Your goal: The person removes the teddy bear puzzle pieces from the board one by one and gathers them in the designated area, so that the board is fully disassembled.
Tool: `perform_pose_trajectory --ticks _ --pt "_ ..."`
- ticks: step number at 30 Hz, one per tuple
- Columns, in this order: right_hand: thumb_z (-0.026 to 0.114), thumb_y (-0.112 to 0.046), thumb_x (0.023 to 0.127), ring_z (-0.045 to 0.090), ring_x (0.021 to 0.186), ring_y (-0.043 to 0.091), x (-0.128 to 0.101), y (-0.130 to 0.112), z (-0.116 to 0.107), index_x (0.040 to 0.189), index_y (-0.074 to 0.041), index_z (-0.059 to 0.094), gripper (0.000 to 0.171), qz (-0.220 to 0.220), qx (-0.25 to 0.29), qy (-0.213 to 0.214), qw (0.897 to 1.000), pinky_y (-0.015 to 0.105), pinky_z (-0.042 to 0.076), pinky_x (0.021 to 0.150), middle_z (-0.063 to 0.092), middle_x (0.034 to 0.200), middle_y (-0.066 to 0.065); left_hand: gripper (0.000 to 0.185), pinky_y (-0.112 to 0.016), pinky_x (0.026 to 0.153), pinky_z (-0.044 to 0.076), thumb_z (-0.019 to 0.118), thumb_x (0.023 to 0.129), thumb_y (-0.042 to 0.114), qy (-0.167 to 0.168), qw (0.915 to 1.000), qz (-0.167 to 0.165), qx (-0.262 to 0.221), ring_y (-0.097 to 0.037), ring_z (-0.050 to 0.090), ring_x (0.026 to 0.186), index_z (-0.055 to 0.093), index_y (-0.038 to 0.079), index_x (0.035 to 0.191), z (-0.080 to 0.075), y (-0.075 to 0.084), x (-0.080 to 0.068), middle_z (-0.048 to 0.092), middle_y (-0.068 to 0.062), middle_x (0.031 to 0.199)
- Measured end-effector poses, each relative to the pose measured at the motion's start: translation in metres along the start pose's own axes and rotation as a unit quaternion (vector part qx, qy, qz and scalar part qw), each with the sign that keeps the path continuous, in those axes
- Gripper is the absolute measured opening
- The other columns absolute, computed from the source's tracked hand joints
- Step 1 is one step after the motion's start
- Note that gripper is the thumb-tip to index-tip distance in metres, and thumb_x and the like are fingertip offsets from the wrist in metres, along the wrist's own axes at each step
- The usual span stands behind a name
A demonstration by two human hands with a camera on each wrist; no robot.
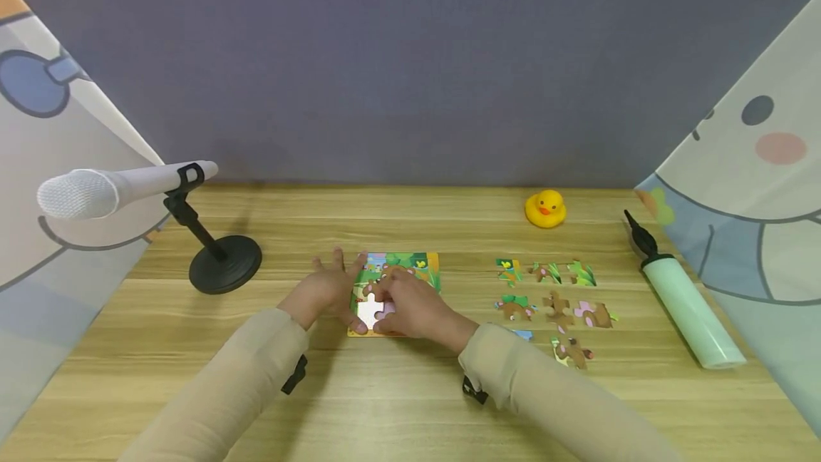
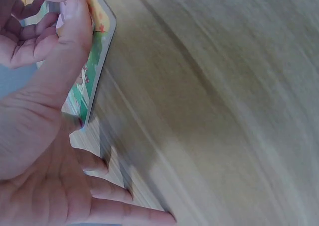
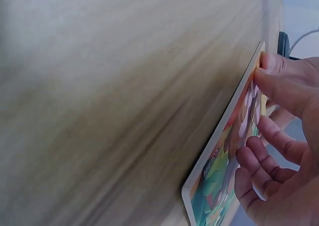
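Observation:
A colourful puzzle board [image 1: 420, 269] lies flat on the wooden table [image 1: 410, 391], with a white bare slot [image 1: 368, 312] at its near left. My left hand [image 1: 327, 291] rests beside the board's left edge with fingers spread, and its thumb [image 2: 70, 52] presses on the board [image 2: 99, 47]. My right hand [image 1: 410, 309] lies over the board's near part. Its fingers [image 3: 264, 156] curl onto a pinkish puzzle piece [image 1: 385, 308] by the slot, and its thumb reaches the board's [image 3: 219, 161] near edge.
Several loose puzzle pieces [image 1: 554, 301] lie in rows to the right of the board. A yellow rubber duck [image 1: 545, 207] sits behind them and a pale green hand pump [image 1: 689, 305] lies at the far right. A microphone on a black stand [image 1: 224, 262] stands at the left.

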State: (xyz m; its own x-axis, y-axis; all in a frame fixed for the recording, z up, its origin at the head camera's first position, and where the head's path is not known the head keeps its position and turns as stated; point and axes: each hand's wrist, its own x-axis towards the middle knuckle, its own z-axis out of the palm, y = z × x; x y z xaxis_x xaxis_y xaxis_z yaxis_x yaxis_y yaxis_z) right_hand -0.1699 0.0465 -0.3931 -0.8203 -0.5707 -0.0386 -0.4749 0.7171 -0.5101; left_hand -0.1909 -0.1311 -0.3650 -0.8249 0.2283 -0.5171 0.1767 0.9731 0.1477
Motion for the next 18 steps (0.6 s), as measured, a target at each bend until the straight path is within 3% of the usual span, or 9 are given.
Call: perform_pose_trajectory --ticks 6,13,15,18 --pt "0.089 -0.027 0.080 0.054 0.092 0.015 0.000 0.005 -0.006 0.096 -0.013 0.068 0.030 0.026 -0.005 -0.016 1.000 0.033 0.051 0.082 0.060 0.103 -0.001 0.143 -0.076 0.094 0.042 0.091 0.058 0.054 -0.002 1.0000 0.001 0.002 -0.072 0.010 0.137 0.006 0.011 0.164 -0.001 0.000 0.000 0.001 -0.040 0.161" --pt "0.086 -0.023 0.083 0.053 0.088 0.016 0.000 0.018 -0.019 0.104 -0.013 0.072 0.027 0.052 -0.009 -0.027 0.998 0.033 0.052 0.079 0.058 0.098 -0.001 0.144 -0.075 0.095 0.042 0.091 0.056 0.051 0.001 1.0000 -0.004 -0.006 -0.072 0.008 0.138 0.004 0.011 0.164 0.001 0.000 0.001 -0.002 -0.039 0.161" --pt "0.085 -0.023 0.084 0.054 0.089 0.016 -0.001 0.020 -0.021 0.117 -0.012 0.072 0.037 0.054 -0.010 -0.028 0.998 0.034 0.052 0.080 0.058 0.101 0.000 0.145 -0.075 0.095 0.042 0.091 0.056 0.051 0.003 1.0000 -0.003 -0.007 -0.072 0.008 0.138 0.004 0.011 0.164 0.001 0.000 0.001 -0.001 -0.040 0.161" --pt "0.087 -0.029 0.083 0.055 0.089 0.016 -0.003 0.021 -0.021 0.120 -0.013 0.073 0.044 0.049 -0.025 -0.025 0.998 0.034 0.052 0.079 0.058 0.103 0.000 0.145 -0.075 0.095 0.043 0.092 0.056 0.051 0.006 1.0000 -0.002 -0.006 -0.073 0.009 0.137 0.005 0.010 0.164 0.001 0.000 0.000 -0.001 -0.041 0.160"
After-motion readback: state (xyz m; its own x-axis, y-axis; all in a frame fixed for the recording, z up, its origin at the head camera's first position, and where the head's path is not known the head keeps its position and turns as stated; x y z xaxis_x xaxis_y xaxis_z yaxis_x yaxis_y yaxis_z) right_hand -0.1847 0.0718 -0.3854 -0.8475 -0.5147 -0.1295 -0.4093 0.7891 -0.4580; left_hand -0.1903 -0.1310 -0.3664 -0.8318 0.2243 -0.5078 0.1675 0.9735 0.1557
